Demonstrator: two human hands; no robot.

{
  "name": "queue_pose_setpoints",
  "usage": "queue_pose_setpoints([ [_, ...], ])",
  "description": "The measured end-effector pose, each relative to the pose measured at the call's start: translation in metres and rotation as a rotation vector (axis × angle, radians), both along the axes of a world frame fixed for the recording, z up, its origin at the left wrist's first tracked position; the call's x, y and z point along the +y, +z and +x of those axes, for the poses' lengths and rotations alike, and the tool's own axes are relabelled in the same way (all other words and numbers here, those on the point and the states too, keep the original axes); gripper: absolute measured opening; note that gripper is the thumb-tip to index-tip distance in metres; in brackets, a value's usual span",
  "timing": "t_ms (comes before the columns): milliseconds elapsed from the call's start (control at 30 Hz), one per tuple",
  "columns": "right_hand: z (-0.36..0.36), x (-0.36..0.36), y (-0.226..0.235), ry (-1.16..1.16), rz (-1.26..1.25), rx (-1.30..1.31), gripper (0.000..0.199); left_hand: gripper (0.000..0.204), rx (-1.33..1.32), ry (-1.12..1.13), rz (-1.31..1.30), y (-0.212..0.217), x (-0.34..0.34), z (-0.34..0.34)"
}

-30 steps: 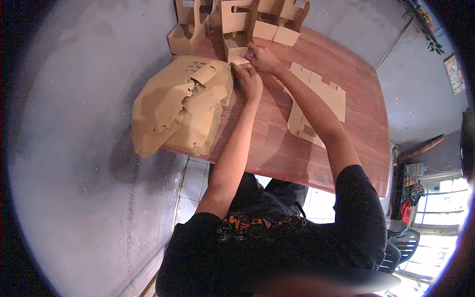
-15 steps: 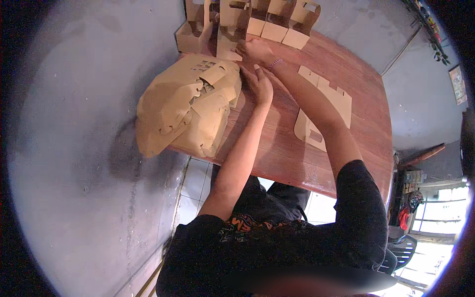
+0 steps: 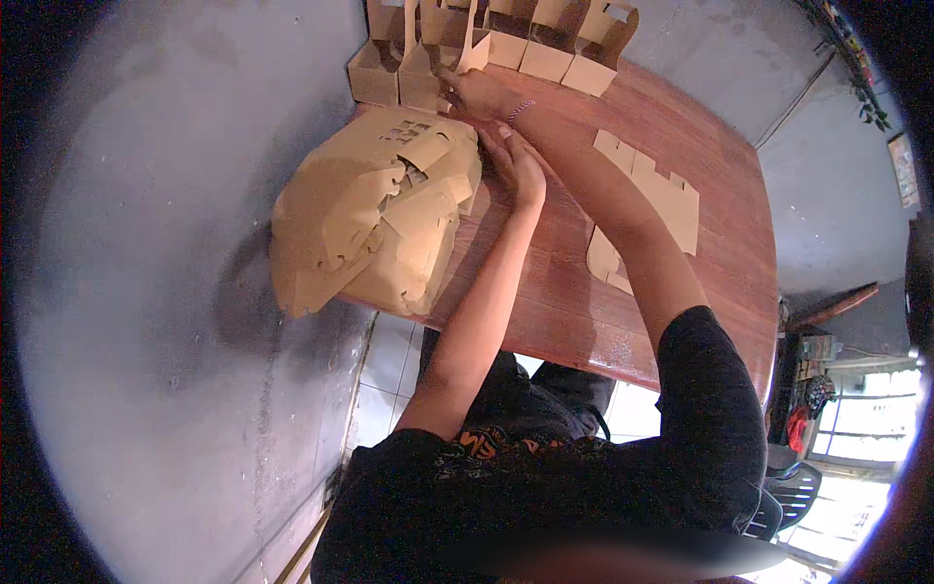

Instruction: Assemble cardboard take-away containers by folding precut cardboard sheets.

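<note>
My right hand [image 3: 477,95] reaches to the far left of the table, its curled fingers at the lower right corner of an upright open-topped brown cardboard box [image 3: 425,86]. The fingertips are dark and partly hidden against the cardboard. My left hand [image 3: 519,167] is below it with its fingers stretched out, holding nothing. Its fingertips lie close to the right edge of a large pile of flat brown cardboard blanks [image 3: 341,195]. One flat cut-out blank [image 3: 666,204] lies on the table to the right, partly covered by my right forearm.
Several folded boxes [image 3: 587,73] stand in a row along the far edge of the wooden table [image 3: 720,253]. Another box [image 3: 375,78] stands at the row's left end. A grey wall [image 3: 146,243] rises on the left, close to the pile. A dark chair [image 3: 793,496] is at lower right.
The upright box has moved left, against the box at the row's end, with my right hand following it. My left hand has shifted slightly to the right.
</note>
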State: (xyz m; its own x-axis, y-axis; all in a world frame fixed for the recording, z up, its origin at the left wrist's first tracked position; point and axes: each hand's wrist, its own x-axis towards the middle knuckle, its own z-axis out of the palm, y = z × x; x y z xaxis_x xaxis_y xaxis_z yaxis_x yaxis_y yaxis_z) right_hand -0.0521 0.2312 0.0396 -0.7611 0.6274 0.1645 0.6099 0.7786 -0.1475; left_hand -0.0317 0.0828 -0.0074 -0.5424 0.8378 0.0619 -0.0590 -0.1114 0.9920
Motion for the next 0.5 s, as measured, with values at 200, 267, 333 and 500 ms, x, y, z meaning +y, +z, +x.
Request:
queue_pose_setpoints([
  [200, 0.027, 0.006, -0.017, 0.065, 0.147, 0.144, 0.06, 0.072, -0.008, -0.055, 0.056, 0.01, -0.001, 0.008],
  [267, 0.022, -0.011, -0.018, -0.1, 0.05, 0.145, 0.068, 0.072, -0.011, -0.035, 0.065, 0.007, -0.003, 0.001],
  [333, 0.015, -0.023, -0.012, -0.236, -0.053, 0.159, 0.072, 0.071, -0.016, -0.002, 0.09, 0.009, -0.007, -0.004],
  [500, 0.036, -0.001, -0.032, -0.294, -0.032, 0.439, 0.082, 0.071, -0.028, -0.012, 0.098, 0.005, 0.004, 0.013],
])
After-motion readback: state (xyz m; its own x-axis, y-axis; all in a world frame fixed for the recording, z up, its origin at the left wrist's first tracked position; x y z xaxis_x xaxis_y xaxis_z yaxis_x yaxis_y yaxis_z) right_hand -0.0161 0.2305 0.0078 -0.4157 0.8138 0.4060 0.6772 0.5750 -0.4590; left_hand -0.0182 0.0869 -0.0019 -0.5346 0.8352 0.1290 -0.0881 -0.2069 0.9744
